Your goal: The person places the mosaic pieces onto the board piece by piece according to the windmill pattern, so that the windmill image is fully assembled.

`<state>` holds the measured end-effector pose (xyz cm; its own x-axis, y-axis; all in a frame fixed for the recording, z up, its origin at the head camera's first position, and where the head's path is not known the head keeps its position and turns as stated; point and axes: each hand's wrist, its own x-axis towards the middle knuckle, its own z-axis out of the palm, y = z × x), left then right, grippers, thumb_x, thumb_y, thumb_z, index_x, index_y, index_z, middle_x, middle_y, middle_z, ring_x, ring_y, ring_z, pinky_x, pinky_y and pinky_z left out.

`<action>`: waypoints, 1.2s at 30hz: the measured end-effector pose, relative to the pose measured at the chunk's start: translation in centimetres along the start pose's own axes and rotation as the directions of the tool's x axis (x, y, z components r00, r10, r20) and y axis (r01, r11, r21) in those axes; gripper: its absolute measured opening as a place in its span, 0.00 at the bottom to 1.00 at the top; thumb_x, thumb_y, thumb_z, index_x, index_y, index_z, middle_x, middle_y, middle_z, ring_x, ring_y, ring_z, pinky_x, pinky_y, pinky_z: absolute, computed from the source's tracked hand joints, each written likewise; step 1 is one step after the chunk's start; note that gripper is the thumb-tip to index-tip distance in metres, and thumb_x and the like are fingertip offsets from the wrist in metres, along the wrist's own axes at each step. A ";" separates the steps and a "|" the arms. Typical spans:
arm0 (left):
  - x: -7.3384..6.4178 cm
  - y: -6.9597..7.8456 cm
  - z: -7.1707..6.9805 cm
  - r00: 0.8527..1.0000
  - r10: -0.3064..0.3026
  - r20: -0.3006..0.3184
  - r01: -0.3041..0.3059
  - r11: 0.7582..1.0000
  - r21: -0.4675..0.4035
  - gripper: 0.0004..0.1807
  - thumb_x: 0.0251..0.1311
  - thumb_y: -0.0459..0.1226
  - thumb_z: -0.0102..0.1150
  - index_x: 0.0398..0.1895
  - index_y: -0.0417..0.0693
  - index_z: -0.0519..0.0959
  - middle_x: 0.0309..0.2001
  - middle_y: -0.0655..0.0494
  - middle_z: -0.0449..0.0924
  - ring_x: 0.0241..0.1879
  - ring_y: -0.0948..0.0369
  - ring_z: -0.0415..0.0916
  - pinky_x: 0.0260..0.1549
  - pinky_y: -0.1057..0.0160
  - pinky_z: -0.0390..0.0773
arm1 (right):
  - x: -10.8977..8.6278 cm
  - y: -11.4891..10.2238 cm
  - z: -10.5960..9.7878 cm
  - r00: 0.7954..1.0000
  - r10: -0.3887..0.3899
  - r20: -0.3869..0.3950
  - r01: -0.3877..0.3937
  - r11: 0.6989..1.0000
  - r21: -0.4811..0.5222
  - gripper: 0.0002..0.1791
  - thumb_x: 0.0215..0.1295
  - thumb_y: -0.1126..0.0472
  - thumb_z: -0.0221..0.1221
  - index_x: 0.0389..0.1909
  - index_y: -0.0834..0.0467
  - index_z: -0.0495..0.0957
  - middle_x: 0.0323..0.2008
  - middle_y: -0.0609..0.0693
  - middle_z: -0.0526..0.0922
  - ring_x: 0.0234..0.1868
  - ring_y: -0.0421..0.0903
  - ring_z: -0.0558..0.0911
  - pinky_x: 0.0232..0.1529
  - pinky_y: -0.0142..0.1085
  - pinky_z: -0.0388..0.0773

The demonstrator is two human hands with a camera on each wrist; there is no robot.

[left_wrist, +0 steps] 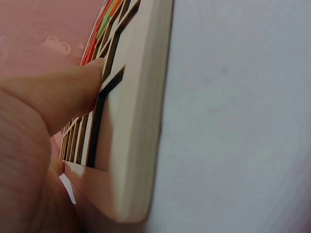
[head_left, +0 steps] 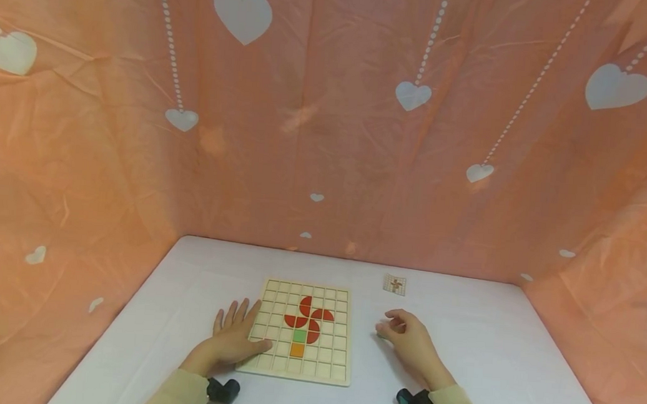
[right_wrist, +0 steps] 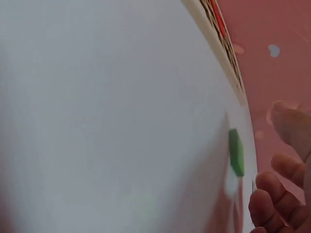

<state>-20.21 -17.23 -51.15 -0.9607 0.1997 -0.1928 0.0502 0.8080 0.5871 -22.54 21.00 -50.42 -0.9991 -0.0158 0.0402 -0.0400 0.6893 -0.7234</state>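
Observation:
A wooden grid board [head_left: 325, 371] lies on the table, bearing four red curved pieces that form a pinwheel, a green square [head_left: 300, 336] and an orange square [head_left: 297, 350] below it. My left hand [head_left: 232, 339] rests at the board's left edge with fingers spread and straight; in the left wrist view its thumb [left_wrist: 73, 92] lies over the grid. To the right of the board, my right hand [head_left: 412, 343] hovers with loosely bent fingers. Just under its fingertips a green block [right_wrist: 236, 153] lies on the table, apart from the fingers in the right wrist view.
A small card [head_left: 395, 284] with a printed pinwheel pattern lies behind my right hand. The white table [head_left: 462, 318] is enclosed by orange-pink curtains [head_left: 334, 134] with white hearts, at the back and both sides.

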 end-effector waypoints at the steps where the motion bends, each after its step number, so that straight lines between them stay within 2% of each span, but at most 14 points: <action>1: 0.0 0.0 0.0 1.000 0.001 0.000 -0.001 1.000 0.003 0.55 0.57 0.58 0.60 0.76 0.40 0.44 0.75 0.35 0.32 0.72 0.38 0.23 0.63 0.39 0.17 | 0.0 0.2 -0.1 1.000 0.005 -0.003 -0.005 1.000 -0.004 0.24 0.58 0.48 0.68 0.51 0.57 0.79 0.38 0.47 0.79 0.38 0.43 0.78 0.39 0.39 0.76; 8: 0.0 -0.1 0.1 1.000 0.004 -0.006 -0.004 1.000 0.006 0.55 0.56 0.58 0.62 0.76 0.40 0.46 0.75 0.34 0.34 0.72 0.38 0.23 0.63 0.38 0.19 | -0.1 0.9 -0.4 1.000 -0.001 -0.022 0.000 0.999 -0.041 0.25 0.57 0.47 0.68 0.51 0.59 0.79 0.39 0.49 0.81 0.39 0.43 0.79 0.43 0.44 0.76; 18: -0.1 -0.1 0.2 1.000 0.005 -0.016 -0.004 1.000 0.007 0.55 0.56 0.59 0.62 0.76 0.40 0.46 0.75 0.34 0.34 0.72 0.38 0.23 0.63 0.38 0.19 | -0.2 1.0 -0.4 1.000 0.021 -0.008 -0.022 0.997 -0.071 0.25 0.57 0.47 0.68 0.49 0.59 0.79 0.40 0.50 0.80 0.39 0.45 0.76 0.43 0.45 0.76; 28: -0.1 0.0 0.1 1.000 -0.001 -0.015 0.001 1.000 0.004 0.55 0.56 0.58 0.62 0.76 0.40 0.46 0.75 0.35 0.35 0.73 0.38 0.24 0.63 0.38 0.20 | -0.1 1.3 0.0 1.000 0.014 -0.005 -0.014 0.997 -0.075 0.21 0.57 0.51 0.69 0.47 0.59 0.81 0.40 0.50 0.76 0.37 0.45 0.72 0.39 0.40 0.71; 36: 0.0 0.1 0.0 1.000 -0.005 -0.002 0.005 1.000 -0.001 0.55 0.57 0.57 0.61 0.76 0.39 0.44 0.75 0.35 0.33 0.73 0.38 0.23 0.63 0.39 0.18 | -0.1 1.3 0.3 1.000 0.014 -0.006 -0.015 0.997 -0.081 0.16 0.58 0.54 0.68 0.44 0.58 0.82 0.40 0.50 0.76 0.36 0.45 0.71 0.39 0.40 0.70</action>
<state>-20.22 -17.12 -51.09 -0.9614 0.1947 -0.1943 0.0451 0.8084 0.5869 -22.51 21.71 -51.59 -0.9994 -0.0018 0.0336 -0.0237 0.7460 -0.6655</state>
